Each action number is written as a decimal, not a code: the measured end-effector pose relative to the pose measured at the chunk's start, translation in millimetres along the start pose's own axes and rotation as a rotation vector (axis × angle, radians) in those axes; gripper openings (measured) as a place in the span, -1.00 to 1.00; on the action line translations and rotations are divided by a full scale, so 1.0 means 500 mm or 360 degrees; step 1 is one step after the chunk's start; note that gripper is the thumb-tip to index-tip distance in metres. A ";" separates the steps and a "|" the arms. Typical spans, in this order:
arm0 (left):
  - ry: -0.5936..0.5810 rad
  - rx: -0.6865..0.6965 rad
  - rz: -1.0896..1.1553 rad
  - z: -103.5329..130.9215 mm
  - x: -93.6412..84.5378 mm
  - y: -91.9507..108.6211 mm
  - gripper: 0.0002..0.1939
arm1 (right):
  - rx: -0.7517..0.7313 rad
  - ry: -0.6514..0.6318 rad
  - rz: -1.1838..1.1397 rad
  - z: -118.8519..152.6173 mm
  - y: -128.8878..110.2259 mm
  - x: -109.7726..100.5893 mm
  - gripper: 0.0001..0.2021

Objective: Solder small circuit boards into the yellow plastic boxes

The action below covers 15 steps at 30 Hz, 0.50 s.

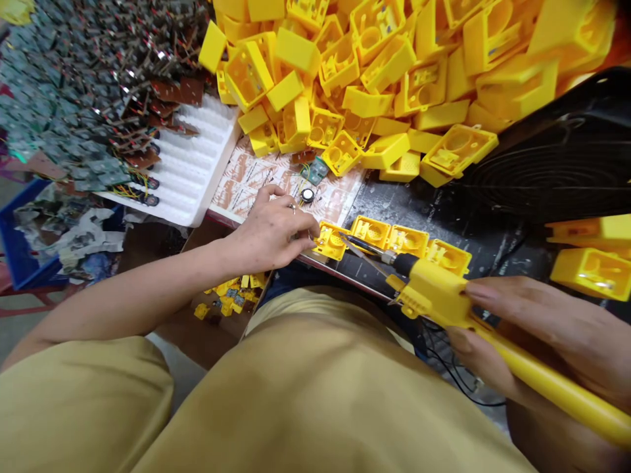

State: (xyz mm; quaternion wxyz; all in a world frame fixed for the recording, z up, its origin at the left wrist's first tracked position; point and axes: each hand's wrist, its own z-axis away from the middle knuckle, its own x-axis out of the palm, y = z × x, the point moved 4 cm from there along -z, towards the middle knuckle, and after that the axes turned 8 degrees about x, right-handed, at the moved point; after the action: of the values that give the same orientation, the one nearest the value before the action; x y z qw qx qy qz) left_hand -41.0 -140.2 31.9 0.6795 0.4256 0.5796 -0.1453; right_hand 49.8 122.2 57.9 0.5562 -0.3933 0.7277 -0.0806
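Observation:
My left hand (280, 226) pinches the left edge of a small yellow plastic housing (331, 241), which lies open side up at the table's front edge. In my right hand (537, 341) is a yellow soldering iron (438, 292) with a black collar and a metal barrel. Its tip points left and reaches the housing's right side; whether it touches cannot be made out. Three more yellow housings (408, 240) stand in a row to the right, partly behind the iron. Just beyond my left hand lie a small round black-and-white part (307, 195) and a green circuit board (315, 171) with wires.
A large heap of yellow housings (365, 85) covers the back. At left, wired circuit boards (98, 85) are piled on a white foam tray (197, 157). A black fan-like unit (542, 151) stands at right. Below are a blue crate (20, 230) and yellow pieces (231, 295) in a box.

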 end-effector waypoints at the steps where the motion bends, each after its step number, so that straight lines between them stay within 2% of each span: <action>1: -0.0030 -0.0014 -0.0009 -0.003 0.000 0.001 -0.83 | -0.0078 -0.0035 -0.0050 -0.007 -0.008 0.002 -0.44; 4: -0.0116 -0.0048 -0.0041 -0.012 -0.001 0.007 -0.82 | -0.0171 -0.0090 -0.0082 -0.023 -0.029 0.004 -0.48; 8: -0.0172 -0.0050 -0.0122 -0.018 -0.003 0.017 -0.81 | -0.0291 -0.0177 -0.0017 -0.035 -0.052 0.010 -0.85; 10: -0.0174 -0.0033 -0.0142 -0.019 -0.004 0.021 -0.81 | -0.0320 -0.0146 0.0023 -0.039 -0.054 0.013 -0.96; 15: -0.0214 -0.0032 -0.0166 -0.024 -0.003 0.022 -0.81 | -0.0466 0.0014 0.0059 -0.032 -0.060 0.022 -0.81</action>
State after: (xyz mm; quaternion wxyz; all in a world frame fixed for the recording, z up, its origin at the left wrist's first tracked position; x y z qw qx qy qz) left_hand -42.1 -125.2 38.3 0.7126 0.3773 0.5555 -0.2032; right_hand 49.5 89.4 72.5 0.4911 -0.4563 0.7412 0.0351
